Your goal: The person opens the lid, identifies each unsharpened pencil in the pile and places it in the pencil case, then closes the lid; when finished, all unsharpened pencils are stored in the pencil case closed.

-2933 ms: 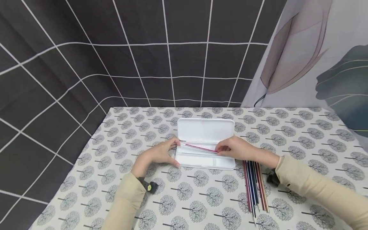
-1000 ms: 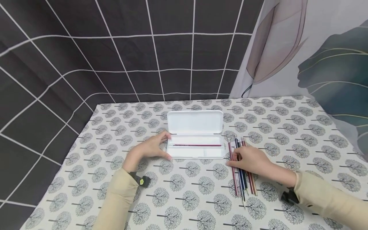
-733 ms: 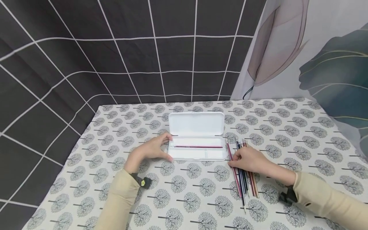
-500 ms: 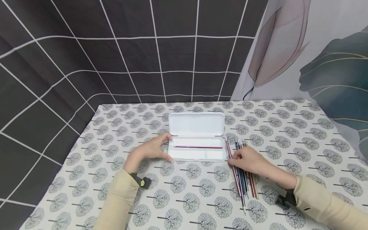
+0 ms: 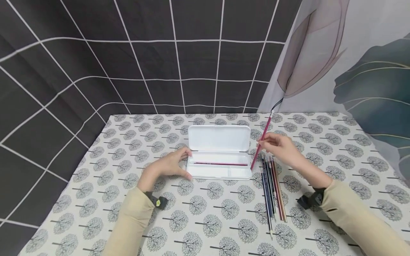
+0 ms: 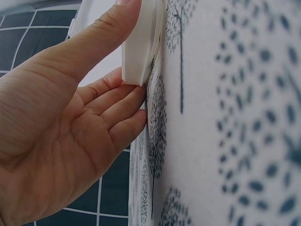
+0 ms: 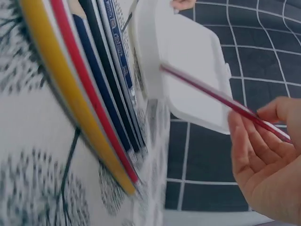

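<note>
An open white pencil case [image 5: 219, 138] lies on the table with its lid tilted back. One dark red pencil [image 5: 221, 164] rests lengthwise in its rear part. My left hand [image 5: 168, 167] holds the case's left end, thumb at the front corner and fingers at the back; in the left wrist view the fingers reach along the white case wall [image 6: 137, 52]. Beyond the case's right end, my right hand [image 5: 282, 149] pinches another dark red pencil [image 5: 265, 129], which slants up and away. Its lower end is close to the case's right edge, and the right wrist view shows it overlapping the case [image 7: 193, 56].
To the right of the case, several pencils [image 5: 270, 192] lie in a loose bundle, dark blue, black, red and gold. A tree-print cloth [image 5: 205, 220] covers the table. Behind stands a dark gridded curtain [image 5: 198, 64], with a leaf-patterned curtain [image 5: 368, 28] at the right.
Earlier a red pencil was laid into the case. The right hand then went to the bundle, took another red pencil and lifted it up and away from it. The left hand stayed at the case.
</note>
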Demonstrator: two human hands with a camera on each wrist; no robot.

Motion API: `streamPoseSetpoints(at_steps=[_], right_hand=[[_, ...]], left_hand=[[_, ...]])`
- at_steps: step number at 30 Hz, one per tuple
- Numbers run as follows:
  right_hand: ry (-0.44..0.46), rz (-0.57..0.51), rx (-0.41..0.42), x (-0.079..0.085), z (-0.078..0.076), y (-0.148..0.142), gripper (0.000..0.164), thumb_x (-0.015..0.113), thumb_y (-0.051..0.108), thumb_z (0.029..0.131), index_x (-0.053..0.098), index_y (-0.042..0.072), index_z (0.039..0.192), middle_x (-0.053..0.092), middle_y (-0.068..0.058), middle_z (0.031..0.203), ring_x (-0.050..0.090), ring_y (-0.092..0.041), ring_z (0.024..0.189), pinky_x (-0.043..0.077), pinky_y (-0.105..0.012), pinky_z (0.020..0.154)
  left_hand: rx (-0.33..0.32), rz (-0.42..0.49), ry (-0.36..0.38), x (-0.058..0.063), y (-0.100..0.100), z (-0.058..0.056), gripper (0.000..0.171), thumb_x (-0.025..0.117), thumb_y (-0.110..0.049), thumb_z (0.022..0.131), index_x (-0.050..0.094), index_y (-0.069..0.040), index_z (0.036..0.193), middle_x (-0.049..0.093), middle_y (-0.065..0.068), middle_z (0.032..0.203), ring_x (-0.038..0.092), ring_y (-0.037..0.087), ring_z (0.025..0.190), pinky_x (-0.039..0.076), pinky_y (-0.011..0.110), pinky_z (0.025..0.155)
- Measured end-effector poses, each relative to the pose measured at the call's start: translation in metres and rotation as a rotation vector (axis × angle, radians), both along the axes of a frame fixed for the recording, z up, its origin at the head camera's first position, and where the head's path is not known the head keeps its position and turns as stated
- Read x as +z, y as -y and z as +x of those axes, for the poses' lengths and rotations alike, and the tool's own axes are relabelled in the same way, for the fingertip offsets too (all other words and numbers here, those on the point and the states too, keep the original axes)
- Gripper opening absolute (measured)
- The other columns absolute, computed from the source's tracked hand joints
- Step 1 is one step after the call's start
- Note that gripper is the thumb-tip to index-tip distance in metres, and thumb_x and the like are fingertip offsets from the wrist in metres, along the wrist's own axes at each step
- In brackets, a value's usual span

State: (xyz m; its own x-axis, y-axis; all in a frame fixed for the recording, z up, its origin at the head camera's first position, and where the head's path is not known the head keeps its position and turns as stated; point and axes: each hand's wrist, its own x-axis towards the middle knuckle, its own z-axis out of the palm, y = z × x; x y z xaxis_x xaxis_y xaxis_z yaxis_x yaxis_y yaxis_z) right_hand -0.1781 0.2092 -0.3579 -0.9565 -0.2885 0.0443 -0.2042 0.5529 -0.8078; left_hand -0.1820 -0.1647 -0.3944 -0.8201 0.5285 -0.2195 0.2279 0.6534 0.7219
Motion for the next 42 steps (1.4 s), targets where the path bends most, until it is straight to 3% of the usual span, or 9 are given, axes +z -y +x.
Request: streamPoseSetpoints(at_steps=[5, 13, 18, 24, 27, 34, 42], right_hand=[[-0.087, 0.049, -0.026, -0.008, -0.013, 0.005, 0.028, 0.054, 0.022, 0.095, 0.061, 0.000, 0.109, 0.068, -0.017, 0.100, 0.065, -0.017, 0.085, 0.052, -0.015, 0.072], [-0.233, 0.132, 0.160, -0.016, -0.024, 0.013, 0.023, 0.062, 0.017, 0.090, 0.062, 0.003, 0.108, 0.069, -0.009, 0.099, 0.064, -0.021, 0.089, 0.055, -0.024, 0.075], [-0.232, 0.171, 0.278, -0.021, -0.027, 0.019, 0.019, 0.064, 0.017, 0.088, 0.064, 0.007, 0.105, 0.070, -0.004, 0.097, 0.064, -0.018, 0.089, 0.055, -0.029, 0.076], [-0.183, 0.252, 0.405, -0.034, -0.028, 0.029, 0.016, 0.066, 0.014, 0.086, 0.066, 0.007, 0.101, 0.070, -0.001, 0.090, 0.064, -0.011, 0.078, 0.055, -0.022, 0.069], [-0.187, 0.295, 0.424, -0.039, -0.028, 0.033, 0.018, 0.067, 0.016, 0.086, 0.067, 0.008, 0.101, 0.070, 0.000, 0.089, 0.063, -0.007, 0.076, 0.055, -0.022, 0.070], [-0.292, 0.425, 0.430, -0.040, -0.025, 0.042, 0.017, 0.070, 0.018, 0.082, 0.071, 0.012, 0.099, 0.071, 0.001, 0.092, 0.063, -0.008, 0.075, 0.055, -0.028, 0.070], [-0.306, 0.461, 0.445, -0.040, -0.023, 0.040, 0.015, 0.072, 0.019, 0.080, 0.072, 0.015, 0.094, 0.070, 0.004, 0.088, 0.063, -0.005, 0.075, 0.055, -0.027, 0.071]], left_hand=[[0.000, 0.022, 0.017, -0.003, 0.000, 0.000, 0.075, 0.087, -0.029, 0.059, 0.044, -0.012, 0.118, 0.037, 0.019, 0.144, 0.038, 0.029, 0.133, 0.025, 0.042, 0.114], [0.001, 0.000, 0.007, -0.001, 0.001, 0.000, 0.074, 0.086, -0.030, 0.060, 0.043, -0.013, 0.118, 0.039, 0.018, 0.144, 0.038, 0.029, 0.133, 0.024, 0.043, 0.114], [0.004, 0.004, 0.011, 0.000, 0.001, 0.000, 0.075, 0.086, -0.029, 0.060, 0.043, -0.013, 0.118, 0.038, 0.019, 0.144, 0.038, 0.029, 0.133, 0.024, 0.042, 0.114], [0.001, 0.020, 0.011, -0.002, 0.002, -0.001, 0.075, 0.087, -0.029, 0.059, 0.043, -0.013, 0.118, 0.038, 0.018, 0.145, 0.037, 0.029, 0.133, 0.025, 0.042, 0.114], [0.005, 0.020, 0.014, -0.002, 0.001, -0.001, 0.075, 0.087, -0.029, 0.059, 0.043, -0.014, 0.118, 0.038, 0.018, 0.145, 0.037, 0.029, 0.133, 0.025, 0.042, 0.114], [0.011, 0.018, 0.014, -0.002, 0.000, 0.000, 0.075, 0.087, -0.028, 0.059, 0.043, -0.013, 0.118, 0.038, 0.018, 0.144, 0.038, 0.029, 0.133, 0.025, 0.041, 0.114], [0.008, 0.019, 0.011, -0.003, 0.000, -0.001, 0.076, 0.087, -0.029, 0.058, 0.043, -0.014, 0.118, 0.038, 0.018, 0.144, 0.038, 0.029, 0.133, 0.026, 0.041, 0.113]])
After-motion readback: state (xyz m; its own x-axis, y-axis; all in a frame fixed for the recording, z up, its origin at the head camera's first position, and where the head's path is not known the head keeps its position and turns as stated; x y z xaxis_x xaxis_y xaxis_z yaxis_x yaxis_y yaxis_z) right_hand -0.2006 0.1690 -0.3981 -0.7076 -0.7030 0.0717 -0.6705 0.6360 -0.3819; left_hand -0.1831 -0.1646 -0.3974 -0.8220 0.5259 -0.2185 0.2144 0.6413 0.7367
